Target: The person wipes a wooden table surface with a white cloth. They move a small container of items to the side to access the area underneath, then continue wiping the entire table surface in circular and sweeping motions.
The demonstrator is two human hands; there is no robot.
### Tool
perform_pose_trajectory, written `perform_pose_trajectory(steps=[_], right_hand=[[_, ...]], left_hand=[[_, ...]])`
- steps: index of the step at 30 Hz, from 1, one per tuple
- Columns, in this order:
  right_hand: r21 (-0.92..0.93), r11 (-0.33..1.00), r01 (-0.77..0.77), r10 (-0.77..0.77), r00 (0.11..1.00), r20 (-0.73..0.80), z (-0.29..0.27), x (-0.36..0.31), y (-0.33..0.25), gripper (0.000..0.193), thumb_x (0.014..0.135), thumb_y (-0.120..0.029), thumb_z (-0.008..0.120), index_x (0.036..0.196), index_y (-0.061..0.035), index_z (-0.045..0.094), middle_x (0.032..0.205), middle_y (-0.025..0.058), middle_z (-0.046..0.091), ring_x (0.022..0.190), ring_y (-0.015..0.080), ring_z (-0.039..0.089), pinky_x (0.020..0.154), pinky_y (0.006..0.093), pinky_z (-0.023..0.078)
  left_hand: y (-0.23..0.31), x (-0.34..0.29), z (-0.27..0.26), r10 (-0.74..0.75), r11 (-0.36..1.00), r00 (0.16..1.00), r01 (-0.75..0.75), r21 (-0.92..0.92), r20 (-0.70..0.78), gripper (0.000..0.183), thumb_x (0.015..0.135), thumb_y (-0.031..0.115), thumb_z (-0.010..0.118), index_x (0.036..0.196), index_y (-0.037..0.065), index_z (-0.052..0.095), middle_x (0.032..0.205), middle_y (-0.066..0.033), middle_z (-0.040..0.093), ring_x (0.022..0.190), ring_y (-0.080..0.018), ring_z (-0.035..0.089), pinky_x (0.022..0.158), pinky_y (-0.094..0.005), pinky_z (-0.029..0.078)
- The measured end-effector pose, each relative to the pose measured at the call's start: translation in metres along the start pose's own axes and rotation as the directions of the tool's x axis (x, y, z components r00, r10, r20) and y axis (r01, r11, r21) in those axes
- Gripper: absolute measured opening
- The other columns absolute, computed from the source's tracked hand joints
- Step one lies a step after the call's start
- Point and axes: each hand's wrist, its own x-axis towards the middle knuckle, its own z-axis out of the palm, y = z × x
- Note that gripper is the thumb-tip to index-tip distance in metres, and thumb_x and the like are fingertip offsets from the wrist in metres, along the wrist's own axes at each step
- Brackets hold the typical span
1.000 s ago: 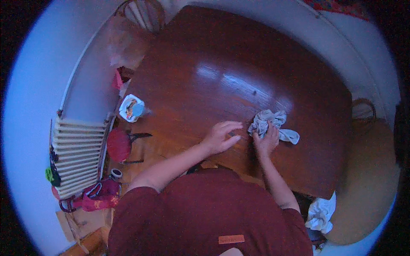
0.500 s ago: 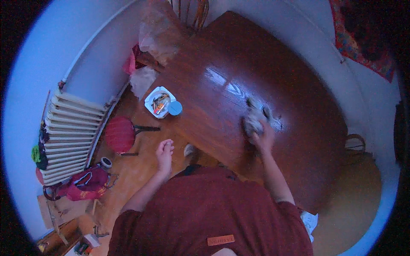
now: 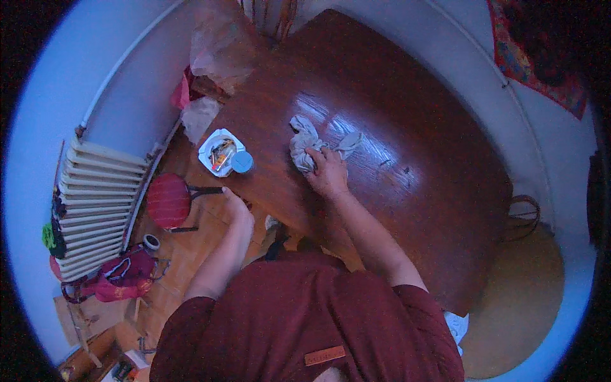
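Cloth, pale grey, soft and crumpled (image 3: 302,138), lies bunched on a broad, glossy, dark reddish-brown wooden tabletop (image 3: 420,121), a little left of its middle and toward the near side. The person's right hand (image 3: 329,173) is on the cloth's near side, fingers bent into the folds and gripping it, while a loose end pokes out to the right. The left hand (image 3: 237,207) hangs off the near left edge, over the tiled brown floor (image 3: 197,254); it appears to carry nothing, but it is turned edge-on and blurred, so how its fingers are set cannot be told. Left of the cloth, close to the tabletop's left edge, sits a white, square-cornered dish (image 3: 204,153) filled with small mixed items, with a flat, round, light blue disc (image 3: 242,162) at its near right rim. The main risk is there: a long push of the cloth leftward could strike the disc or dish, spilling the contents or tipping both off the edge. The loose end might also catch the disc, or fold under the palm and bunch up. Beyond that edge, a round red stool seat (image 3: 168,200) stands near the left hand, which could knock it if swung left.
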Motion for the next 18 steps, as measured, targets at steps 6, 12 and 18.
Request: perform_pose_trajectory(steps=[6,12,18], right_hand=[[0.047,0.982,-0.185,0.191,0.949,-0.252,-0.032,-0.118,0.143,0.063,0.066,-0.012,0.070,0.125,-0.0206,0.051,0.128,0.0182,0.047,0.118,0.0356,0.043,0.100,0.0429,0.035],[0.018,0.929,-0.370,0.359,0.889,-0.284,-0.061,-0.151,0.171,0.065,0.065,-0.017,0.069,0.127,-0.0201,0.049,0.125,0.0182,0.048,0.112,0.0382,0.046,0.095,0.0471,0.037],[0.030,1.000,0.006,-0.001,0.988,-0.154,-0.006,0.041,0.048,0.059,0.066,-0.022,0.073,0.122,-0.0211,0.053,0.128,0.0170,0.047,0.118,0.0359,0.043,0.098,0.0461,0.035]], left_hand=[[-0.011,-0.005,0.035,0.198,0.966,0.924,-0.128,0.224,-0.326,0.061,0.094,0.052,0.030,0.116,0.000,0.054,0.112,-0.0176,0.059,0.098,-0.0317,0.058,0.078,-0.0447,0.047],[-0.019,-0.005,0.047,0.232,0.932,0.845,-0.052,0.359,-0.481,0.063,0.094,0.051,0.028,0.114,-0.003,0.055,0.112,-0.0222,0.058,0.100,-0.0355,0.057,0.080,-0.0455,0.047],[-0.013,0.001,0.047,0.260,0.912,0.795,-0.016,0.409,-0.548,0.066,0.094,0.051,0.027,0.111,-0.006,0.057,0.111,-0.0269,0.057,0.102,-0.0392,0.056,0.082,-0.0462,0.046]])
